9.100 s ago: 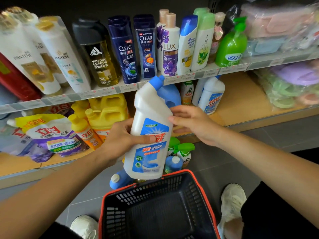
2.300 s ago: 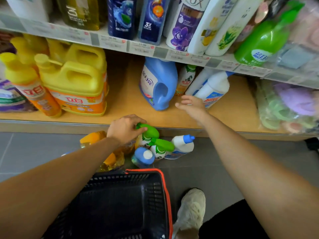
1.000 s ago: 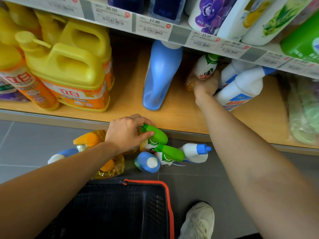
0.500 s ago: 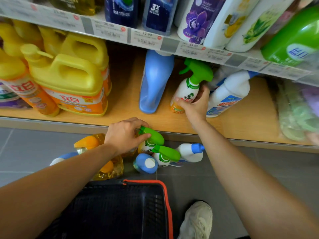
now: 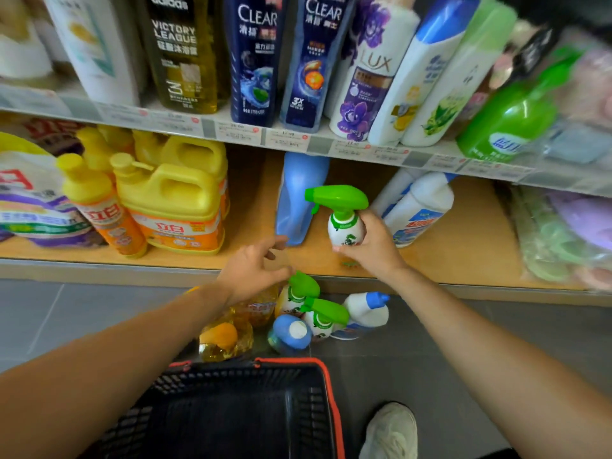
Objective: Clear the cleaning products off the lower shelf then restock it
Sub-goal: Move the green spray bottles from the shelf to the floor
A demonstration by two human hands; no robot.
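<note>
A: Since half a second ago, the left hand (image 5: 255, 266) has come off the sprays on the floor. It now hangs at frame centre with its fingers spread, gripping nothing. The right hand (image 5: 372, 248) has drawn the green-trigger spray bottle (image 5: 346, 226) forward. Its fingers are wrapped round the bottle's body, holding it upright over the front of the lower shelf (image 5: 470, 240), just right of centre.

B: How far along is the clearing?

A: Partway, I'd judge. On the shelf I count one blue jug (image 5: 299, 200), two white blue-capped cleaners (image 5: 420, 210), two yellow handled jugs (image 5: 175, 200), at least two slim yellow bottles (image 5: 99, 207) and one refill pouch (image 5: 29, 193) at the left edge (more may hide behind).

B: And what's off it?

A: On the floor, lower centre, there are two more green-trigger sprays (image 5: 326, 314), which makes three in all. With them are one white bottle (image 5: 367, 309) on its side, one blue-topped bottle (image 5: 293, 331) seen from above, and what look like two amber bottles (image 5: 228, 339).

B: Any container?

A: One basket (image 5: 331, 409) at the bottom of the frame, black with an orange rim. Restocking, I'd say, hasn't begun.
</note>
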